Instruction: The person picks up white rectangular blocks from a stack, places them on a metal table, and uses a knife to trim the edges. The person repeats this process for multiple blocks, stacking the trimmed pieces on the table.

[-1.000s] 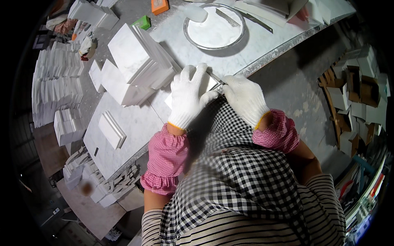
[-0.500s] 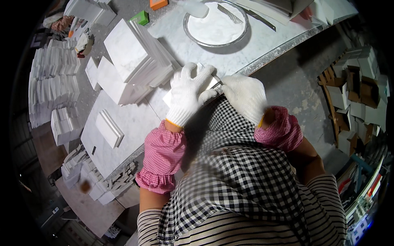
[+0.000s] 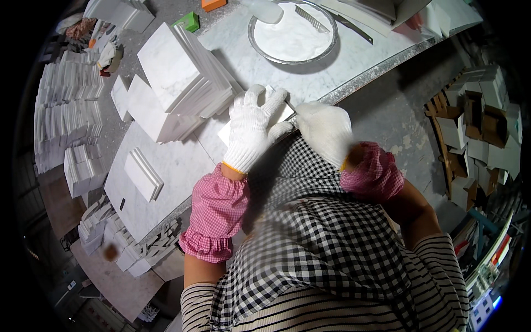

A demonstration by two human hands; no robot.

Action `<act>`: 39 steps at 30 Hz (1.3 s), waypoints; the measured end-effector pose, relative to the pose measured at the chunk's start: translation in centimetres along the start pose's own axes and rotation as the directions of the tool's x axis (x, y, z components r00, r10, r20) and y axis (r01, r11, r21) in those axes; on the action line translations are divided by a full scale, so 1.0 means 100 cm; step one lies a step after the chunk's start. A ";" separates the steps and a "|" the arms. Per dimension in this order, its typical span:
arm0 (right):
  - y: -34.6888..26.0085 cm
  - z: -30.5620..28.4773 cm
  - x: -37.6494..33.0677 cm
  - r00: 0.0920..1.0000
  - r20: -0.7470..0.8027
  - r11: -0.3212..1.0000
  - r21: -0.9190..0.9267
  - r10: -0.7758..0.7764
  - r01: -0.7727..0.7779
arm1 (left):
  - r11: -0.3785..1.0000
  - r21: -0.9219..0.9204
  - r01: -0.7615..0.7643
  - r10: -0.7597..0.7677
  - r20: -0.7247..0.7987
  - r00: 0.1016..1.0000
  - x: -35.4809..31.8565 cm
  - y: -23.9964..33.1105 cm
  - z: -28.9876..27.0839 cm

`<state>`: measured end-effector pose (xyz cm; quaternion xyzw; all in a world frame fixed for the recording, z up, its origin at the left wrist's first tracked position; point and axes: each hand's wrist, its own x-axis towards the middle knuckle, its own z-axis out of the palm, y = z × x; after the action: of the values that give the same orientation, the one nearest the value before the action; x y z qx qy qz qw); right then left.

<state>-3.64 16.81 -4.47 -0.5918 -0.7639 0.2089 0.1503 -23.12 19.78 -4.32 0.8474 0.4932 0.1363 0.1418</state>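
Counter, left to right: one dark strip; one low slab stack, count unclear; one tall slab stack, crowding left side; one green box, one orange box beyond. Left hand: grip wide, fingers spread over one white tile, near edge. One metal bowl, white powder. Right hand: curled beside tile, grip hidden, cannot tell. One dark blade.

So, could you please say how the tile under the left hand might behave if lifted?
Straight-edged, the tile is probably stiff. Lying flat under the left hand, it seems unlikely to roll; its exposed corner might chip if knocked.
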 end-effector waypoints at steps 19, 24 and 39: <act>0.017 -0.009 -0.004 0.979 -0.047 0.962 0.202 0.197 -0.184 | 0.997 0.017 0.081 -0.082 0.059 0.995 -0.001 -0.005 0.003; 0.033 -0.003 -0.015 0.934 0.106 0.823 0.446 0.340 -0.351 | 0.973 0.161 0.165 -0.178 0.072 0.981 -0.015 0.001 -0.011; 0.084 -0.004 -0.084 0.831 0.068 0.579 0.686 0.552 -0.441 | 0.887 0.181 0.426 -0.424 -0.051 0.904 -0.006 0.041 -0.007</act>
<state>5.73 10.49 -8.14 -0.6995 -0.4229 0.4591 0.3478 -20.41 17.34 -2.21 0.7279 0.6778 0.0590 0.0850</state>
